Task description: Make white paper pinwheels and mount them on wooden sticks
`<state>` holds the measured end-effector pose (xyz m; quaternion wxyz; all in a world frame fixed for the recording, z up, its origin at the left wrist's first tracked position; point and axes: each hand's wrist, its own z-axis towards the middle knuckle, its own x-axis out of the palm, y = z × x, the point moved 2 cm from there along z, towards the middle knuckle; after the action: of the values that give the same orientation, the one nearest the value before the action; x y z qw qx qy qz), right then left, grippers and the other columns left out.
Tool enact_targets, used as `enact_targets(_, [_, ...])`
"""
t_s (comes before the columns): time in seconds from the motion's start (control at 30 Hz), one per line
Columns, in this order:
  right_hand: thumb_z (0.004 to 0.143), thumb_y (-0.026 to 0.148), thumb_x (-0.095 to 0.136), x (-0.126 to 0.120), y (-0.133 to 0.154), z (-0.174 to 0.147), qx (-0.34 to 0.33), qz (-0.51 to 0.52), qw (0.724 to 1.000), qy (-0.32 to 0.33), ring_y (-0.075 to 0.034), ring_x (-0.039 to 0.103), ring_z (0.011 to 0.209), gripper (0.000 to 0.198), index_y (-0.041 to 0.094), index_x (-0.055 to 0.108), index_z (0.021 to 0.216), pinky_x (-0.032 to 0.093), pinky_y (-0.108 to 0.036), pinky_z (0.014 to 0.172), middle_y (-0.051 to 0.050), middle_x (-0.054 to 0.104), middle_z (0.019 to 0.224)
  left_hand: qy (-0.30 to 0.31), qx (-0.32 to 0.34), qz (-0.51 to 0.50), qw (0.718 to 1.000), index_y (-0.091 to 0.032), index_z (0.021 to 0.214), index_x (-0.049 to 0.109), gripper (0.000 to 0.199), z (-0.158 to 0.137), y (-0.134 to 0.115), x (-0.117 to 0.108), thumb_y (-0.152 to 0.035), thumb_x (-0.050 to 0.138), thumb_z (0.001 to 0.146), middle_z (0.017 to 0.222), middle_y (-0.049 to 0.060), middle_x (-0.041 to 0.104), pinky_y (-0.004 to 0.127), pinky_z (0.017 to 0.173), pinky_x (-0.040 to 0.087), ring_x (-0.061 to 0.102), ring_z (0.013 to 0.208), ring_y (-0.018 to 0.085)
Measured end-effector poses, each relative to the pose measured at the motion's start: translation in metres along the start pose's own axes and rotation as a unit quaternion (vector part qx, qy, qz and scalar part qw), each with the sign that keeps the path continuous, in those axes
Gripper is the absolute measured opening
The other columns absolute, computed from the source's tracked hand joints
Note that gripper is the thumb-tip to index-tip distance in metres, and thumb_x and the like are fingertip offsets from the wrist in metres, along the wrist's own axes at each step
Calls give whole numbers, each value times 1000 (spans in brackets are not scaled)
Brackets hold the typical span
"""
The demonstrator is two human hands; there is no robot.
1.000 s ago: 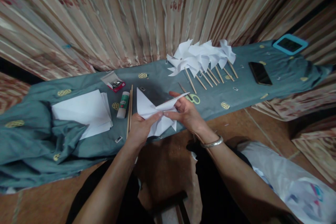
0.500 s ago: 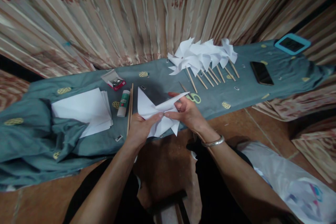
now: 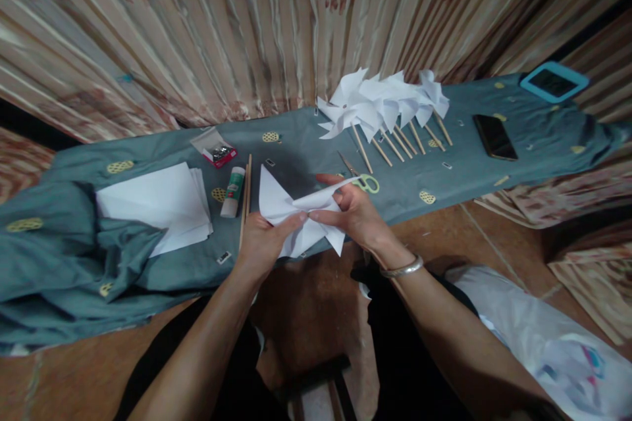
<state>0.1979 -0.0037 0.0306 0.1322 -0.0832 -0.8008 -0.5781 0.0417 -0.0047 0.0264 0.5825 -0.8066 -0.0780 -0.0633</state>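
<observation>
A white paper pinwheel [image 3: 301, 202] with pointed, folded blades is held between my two hands above the front edge of the cloth. My left hand [image 3: 264, 233] grips its left side, thumb pressed near the middle. From the right, my right hand [image 3: 358, 210] pinches it, its thumb tip meeting the left thumb at the centre. The fingers beneath the paper are mostly hidden. Just past my right hand lie scissors [image 3: 366, 183] with light green handles. Beside my left hand are thin wooden sticks [image 3: 245, 194] and a glue stick [image 3: 234, 192].
A stack of white paper [image 3: 153, 200] lies at left, behind it an opened small box [image 3: 216, 150] of metal pins. Several pinwheels on sticks [image 3: 382, 105] lie in a row at the back. A phone [image 3: 495, 137] and a blue-framed device [image 3: 553, 82] are at right. A plastic bag [image 3: 538, 335] sits on the floor.
Both hands keep their hold on the pinwheel. Its lower right blade has shifted slightly to the right, and the view has moved a little.
</observation>
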Motion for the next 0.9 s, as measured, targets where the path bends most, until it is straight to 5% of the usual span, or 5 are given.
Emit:
enact_targets(0.27, [52,35,87,0,3,-1,-25,-67,997,-11,-11,52,46,84,17,47,124,41,-23,44,12,55,53,-3,6,9,1000,-13,76,76,39,1,3,-1,-34,90,47,77,7,76,28,64,53,67,65,18])
enact_targets(0.53, [52,38,87,1,3,-3,-38,-51,998,-19,-11,54,50,77,22,50,118,43,-23,47,8,64,62,23,9,3,1000,-13,80,76,36,0,5,-1,-31,88,51,78,6,77,27,61,54,67,64,18])
enact_targets(0.9, [54,39,87,-4,1,-4,-43,-88,995,-19,-9,45,43,78,19,52,120,38,-22,43,13,51,51,18,10,-7,1000,-14,78,76,37,0,3,1,-29,90,47,77,5,77,28,63,55,68,64,18])
